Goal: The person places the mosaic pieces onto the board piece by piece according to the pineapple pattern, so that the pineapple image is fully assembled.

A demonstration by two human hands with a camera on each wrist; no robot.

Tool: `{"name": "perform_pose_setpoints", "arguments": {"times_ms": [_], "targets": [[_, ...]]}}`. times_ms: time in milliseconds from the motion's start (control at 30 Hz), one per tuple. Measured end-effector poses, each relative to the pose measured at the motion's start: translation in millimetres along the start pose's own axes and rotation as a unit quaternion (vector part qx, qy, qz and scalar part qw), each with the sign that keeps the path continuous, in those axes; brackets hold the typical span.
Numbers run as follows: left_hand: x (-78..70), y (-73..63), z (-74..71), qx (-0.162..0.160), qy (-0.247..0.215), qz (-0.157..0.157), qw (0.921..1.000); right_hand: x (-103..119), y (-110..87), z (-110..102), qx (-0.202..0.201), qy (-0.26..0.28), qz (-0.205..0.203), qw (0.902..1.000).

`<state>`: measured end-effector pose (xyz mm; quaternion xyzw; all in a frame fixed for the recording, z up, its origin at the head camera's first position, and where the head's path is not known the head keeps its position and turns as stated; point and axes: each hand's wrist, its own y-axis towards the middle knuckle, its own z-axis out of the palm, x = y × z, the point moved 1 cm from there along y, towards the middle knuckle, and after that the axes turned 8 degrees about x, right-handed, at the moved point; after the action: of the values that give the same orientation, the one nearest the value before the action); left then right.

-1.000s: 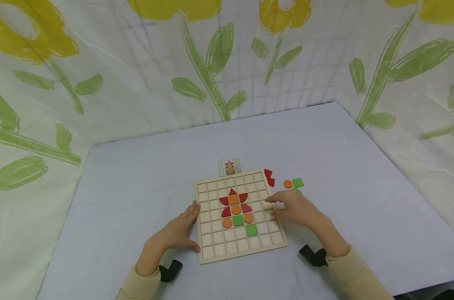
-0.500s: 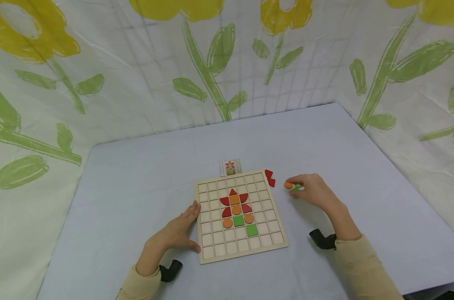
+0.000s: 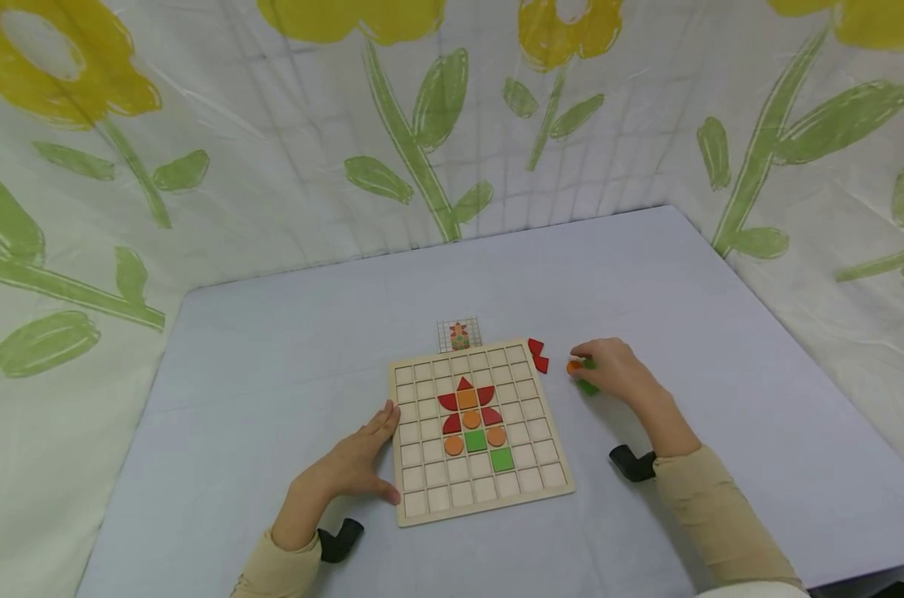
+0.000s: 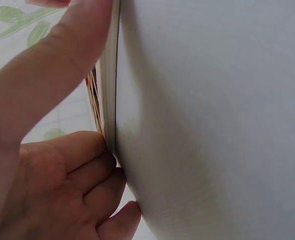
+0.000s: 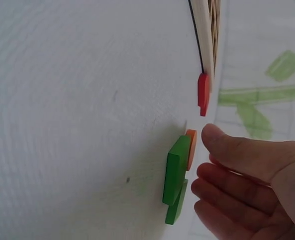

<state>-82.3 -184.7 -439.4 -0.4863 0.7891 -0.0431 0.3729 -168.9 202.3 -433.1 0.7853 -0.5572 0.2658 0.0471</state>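
A wooden grid board (image 3: 437, 498) lies on the table with red quarter-round pieces, a red triangle, an orange square (image 3: 467, 399), orange discs (image 3: 454, 446) and green squares (image 3: 502, 459) set in its cells. Along its left edge rest the thumb and fingertips of my left hand (image 3: 347, 463), spread apart. My right hand (image 3: 614, 370) hovers right of the board over a loose orange disc (image 5: 191, 150) and two loose green squares (image 5: 175, 170), partly hiding them in the head view. In the right wrist view its thumb and fingers are apart from these pieces and hold nothing.
Loose red pieces (image 3: 539, 355) lie against the board's upper right edge. Behind the board is a small gridded pattern card (image 3: 459, 335). A flower-printed curtain (image 3: 287, 166) stands along the table's back and sides.
My right hand has moved from the board's right edge out to the loose green and orange pieces. The nearer green square sits slightly closer to me. My left hand stays put.
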Motion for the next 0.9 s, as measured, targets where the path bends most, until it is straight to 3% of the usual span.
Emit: {"name": "perform_pose_setpoints", "arguments": {"times_ms": [333,667,900], "targets": [[-0.5,-1.0,-0.7,0.001,-0.001,0.003,1.0,3,7.8,2,0.012,-0.014,0.013,0.9998],[0.1,0.3,-0.6,0.001,0.001,0.004,1.0,2,7.7,5,0.002,-0.013,-0.01,0.9999],[0.6,0.3,0.0,0.002,0.001,0.004,1.0,13,4.7,6,-0.022,0.025,-0.056,0.9979]]}}
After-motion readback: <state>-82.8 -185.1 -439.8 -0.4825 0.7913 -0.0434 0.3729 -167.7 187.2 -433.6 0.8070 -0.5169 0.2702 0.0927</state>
